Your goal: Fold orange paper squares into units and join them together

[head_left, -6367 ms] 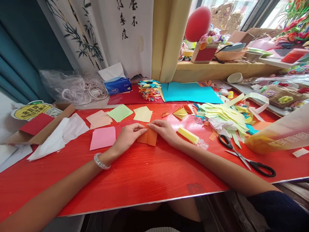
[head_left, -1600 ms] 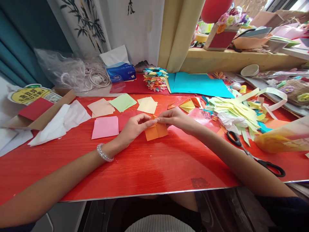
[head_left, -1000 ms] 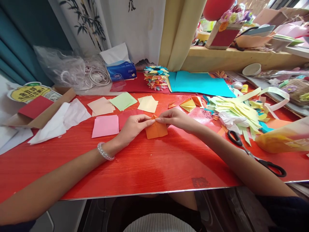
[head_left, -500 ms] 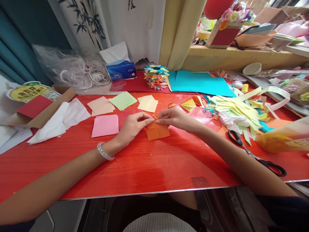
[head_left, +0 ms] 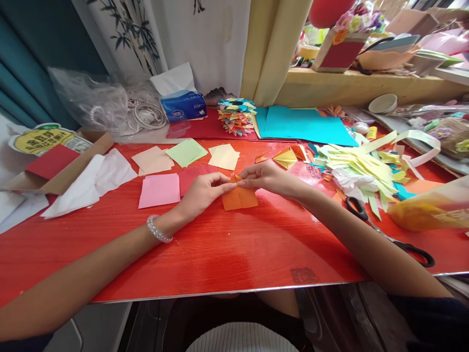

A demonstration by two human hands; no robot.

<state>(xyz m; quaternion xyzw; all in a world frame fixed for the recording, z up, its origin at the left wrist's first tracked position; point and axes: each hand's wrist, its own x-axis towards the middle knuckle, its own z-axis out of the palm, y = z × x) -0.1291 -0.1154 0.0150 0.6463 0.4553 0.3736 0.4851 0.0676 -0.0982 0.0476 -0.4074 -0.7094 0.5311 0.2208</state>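
We see a glossy red bench (head_left: 220,264). From its middle, we find pink squares (head_left: 159,190) at ten o'clock, with green squares (head_left: 186,153) farther off at eleven and pale yellow squares (head_left: 224,157) at twelve. Pale strips (head_left: 353,164) lie heaped at two o'clock; black-handled scissors (head_left: 415,252) rest at three. Toward ten, well beyond the pink squares, we see an open cardboard box (head_left: 64,178).

The yellow label (head_left: 46,140) at the left carries bold dark Chinese characters; the 1st looks like 金, and the smaller line under it is too fine to read. White marks on the blue tissue pack (head_left: 183,107) and pale lettering on the translucent container (head_left: 434,210) are illegible. The white curtain (head_left: 208,44) shows 1 brushed character, cut off at the top.
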